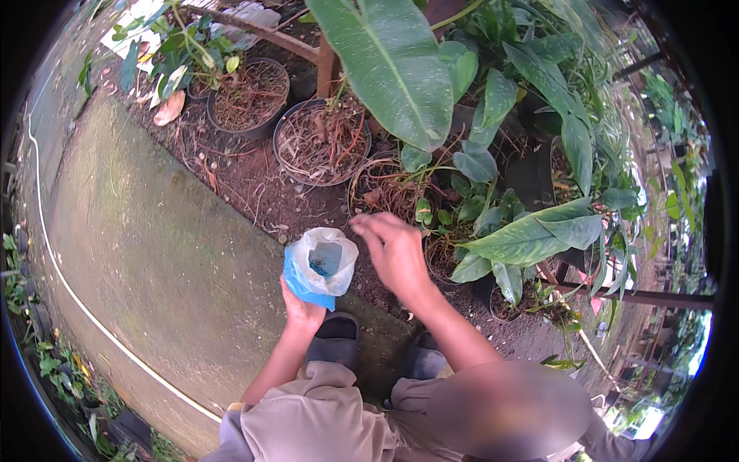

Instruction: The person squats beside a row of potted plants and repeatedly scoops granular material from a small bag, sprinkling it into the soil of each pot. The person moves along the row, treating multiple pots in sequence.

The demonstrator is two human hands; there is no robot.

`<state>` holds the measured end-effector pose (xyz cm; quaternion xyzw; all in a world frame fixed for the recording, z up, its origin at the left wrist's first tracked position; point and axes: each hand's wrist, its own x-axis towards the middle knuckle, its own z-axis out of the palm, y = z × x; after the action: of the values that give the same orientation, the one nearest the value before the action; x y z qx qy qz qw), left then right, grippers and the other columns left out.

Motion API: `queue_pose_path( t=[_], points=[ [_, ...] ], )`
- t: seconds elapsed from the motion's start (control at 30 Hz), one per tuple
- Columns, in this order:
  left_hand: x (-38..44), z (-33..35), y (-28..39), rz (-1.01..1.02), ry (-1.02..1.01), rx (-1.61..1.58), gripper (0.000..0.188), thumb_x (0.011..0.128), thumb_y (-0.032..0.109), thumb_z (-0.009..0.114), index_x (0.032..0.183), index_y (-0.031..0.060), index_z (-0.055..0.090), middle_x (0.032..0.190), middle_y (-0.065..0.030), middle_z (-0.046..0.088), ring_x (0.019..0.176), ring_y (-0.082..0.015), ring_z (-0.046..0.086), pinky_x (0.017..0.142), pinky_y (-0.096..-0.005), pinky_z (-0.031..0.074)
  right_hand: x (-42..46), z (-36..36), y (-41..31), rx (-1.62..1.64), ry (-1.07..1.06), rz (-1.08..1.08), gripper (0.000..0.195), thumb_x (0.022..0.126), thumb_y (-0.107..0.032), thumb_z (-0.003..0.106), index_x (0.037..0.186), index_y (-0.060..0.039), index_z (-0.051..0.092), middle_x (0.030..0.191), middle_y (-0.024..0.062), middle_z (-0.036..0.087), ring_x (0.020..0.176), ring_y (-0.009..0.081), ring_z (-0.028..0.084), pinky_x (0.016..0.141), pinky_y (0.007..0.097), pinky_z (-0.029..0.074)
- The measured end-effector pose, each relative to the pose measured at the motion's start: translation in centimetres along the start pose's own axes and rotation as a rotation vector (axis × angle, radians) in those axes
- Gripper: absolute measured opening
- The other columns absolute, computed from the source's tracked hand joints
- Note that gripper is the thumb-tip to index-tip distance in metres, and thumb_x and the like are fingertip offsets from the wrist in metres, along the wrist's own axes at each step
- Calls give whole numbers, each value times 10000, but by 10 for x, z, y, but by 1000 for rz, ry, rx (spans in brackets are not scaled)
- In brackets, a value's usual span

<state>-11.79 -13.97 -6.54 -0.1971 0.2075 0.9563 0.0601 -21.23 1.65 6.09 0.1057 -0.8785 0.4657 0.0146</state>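
My left hand holds a blue and white plastic bag from below and the side. Its mouth is spread open towards me, and blue granules lie at the bottom. To the right of the bag my right hand hangs with its fingertips drawn together. Motion blurs them, and I cannot see whether anything is pinched between them. Just beyond that hand is a black plant pot with dry roots and a leafy plant. A second root-filled pot stands to its left.
Another black pot is further left on the soil. Large green leaves overhang the pots. A mossy concrete path with a white hose runs along the left. My sandals are below the bag. A rusty metal frame crosses at right.
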Motion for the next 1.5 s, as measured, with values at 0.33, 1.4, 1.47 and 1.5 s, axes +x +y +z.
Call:
queue_pose_path(
  t=[0.33,1.4,1.47,1.5],
  points=[
    [-1,-13,-1,-48,75,-77,766,900,645,527,1483,171,376,1495,-49,430,1382,-273,407,1162,-481,319,-8,33,79,-305,69,35,127,879,-50,631,973,4,697,927,219,694,845,384,677,765,444,548],
    [0,-18,-8,-83,88,-85,742,901,639,521,1452,155,413,1448,-43,483,1348,-247,442,1143,-457,338,-13,24,44,296,73,279,172,887,-22,665,1053,19,676,907,100,713,812,202,691,756,322,550],
    [-2,-19,-8,-93,94,-89,739,902,638,521,1448,151,420,1441,-49,492,1337,-247,456,1135,-451,350,-25,25,11,565,49,425,139,888,-18,687,1022,15,688,891,10,705,828,62,631,756,259,526],
    [-2,-17,-7,-100,84,-79,766,891,657,524,1459,156,409,1458,-53,473,1342,-256,451,1138,-457,348,-29,27,3,439,-37,283,112,876,-29,696,982,6,701,929,51,707,823,109,652,759,278,529]
  ],
)
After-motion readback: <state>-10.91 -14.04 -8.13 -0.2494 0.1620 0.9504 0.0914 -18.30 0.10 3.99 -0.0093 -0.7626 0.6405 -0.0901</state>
